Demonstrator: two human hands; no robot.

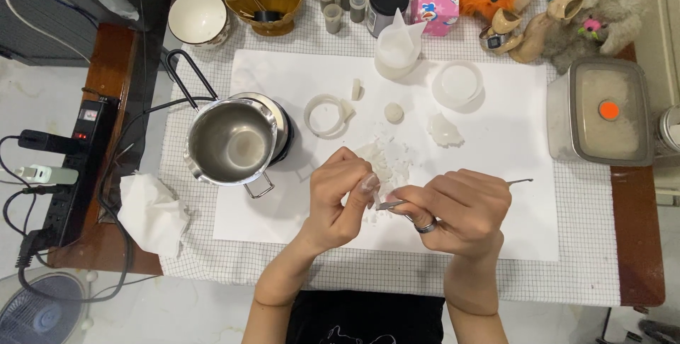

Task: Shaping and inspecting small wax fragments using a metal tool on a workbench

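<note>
At the lower centre of the frame the left hand point(340, 192) is pinching a small white waxy piece point(370, 182) in closed fingers; the right hand point(457, 209) is gripping a thin metal pick point(391, 204), seemingly scraping it above white crumbs point(386, 160) on the white paper sheet point(297, 82); steady, light strokes seem called for.

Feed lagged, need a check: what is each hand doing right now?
Left hand: fingers closed, pinching a small white piece.
Right hand: fingers closed around a thin metal tool, its tip at the white piece.
</note>
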